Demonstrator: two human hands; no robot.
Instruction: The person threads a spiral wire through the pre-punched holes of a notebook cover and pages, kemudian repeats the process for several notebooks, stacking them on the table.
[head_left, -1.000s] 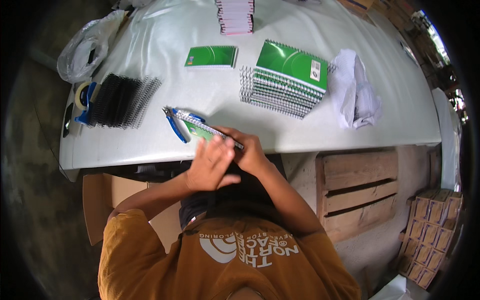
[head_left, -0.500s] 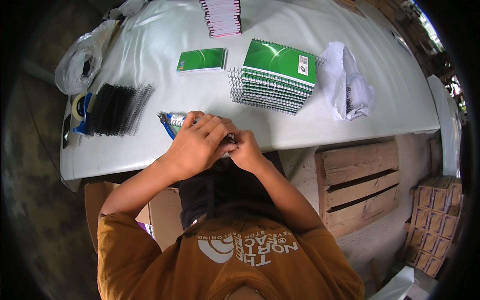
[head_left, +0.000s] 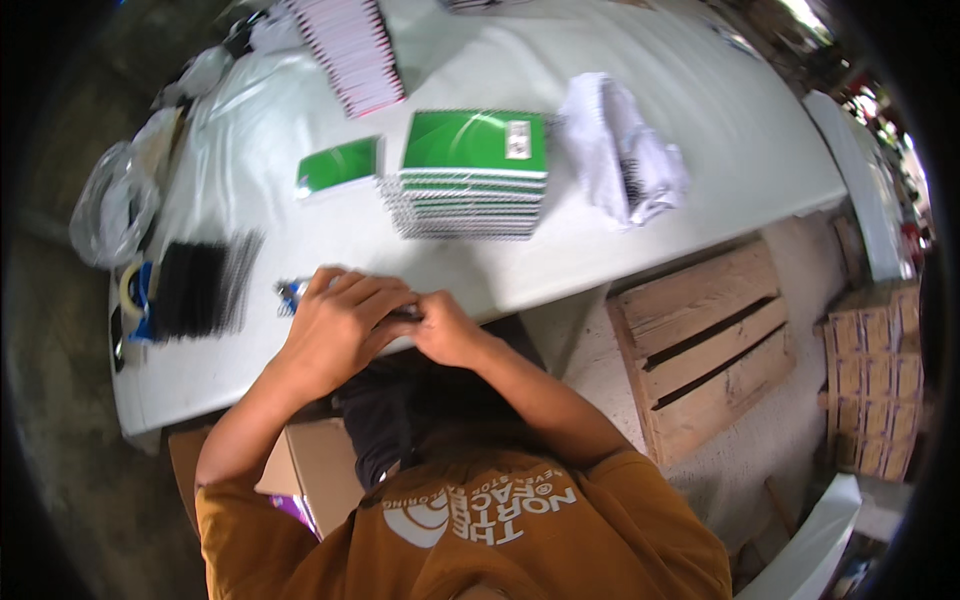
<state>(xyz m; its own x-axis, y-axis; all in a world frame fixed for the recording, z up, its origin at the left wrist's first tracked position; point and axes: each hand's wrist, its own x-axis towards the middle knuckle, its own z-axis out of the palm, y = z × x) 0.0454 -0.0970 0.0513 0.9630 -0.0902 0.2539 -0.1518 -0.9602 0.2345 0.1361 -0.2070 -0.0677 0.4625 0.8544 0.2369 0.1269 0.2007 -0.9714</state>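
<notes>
My left hand [head_left: 337,320] lies flat over a small notebook at the near edge of the white table [head_left: 650,190], hiding nearly all of it. My right hand [head_left: 440,325] pinches the notebook's right end, next to the left fingers. Blue-handled pliers [head_left: 290,293] poke out to the left from under the left hand. Behind the hands stands a stack of green spiral notebooks [head_left: 470,175], with a single green cover [head_left: 338,165] lying to its left.
A bundle of black spiral wires [head_left: 205,285] and tape rolls [head_left: 135,295] lie at the left. Clear plastic bags [head_left: 115,205] sit far left, a white cloth [head_left: 625,155] at the right, a pink-edged stack [head_left: 350,50] at the back. A wooden pallet [head_left: 700,340] and cardboard boxes [head_left: 870,370] stand on the floor at the right.
The view has swung, so the table now sits tilted in the picture. My left hand has dropped flat over the small notebook, and the right hand stays at its end.
</notes>
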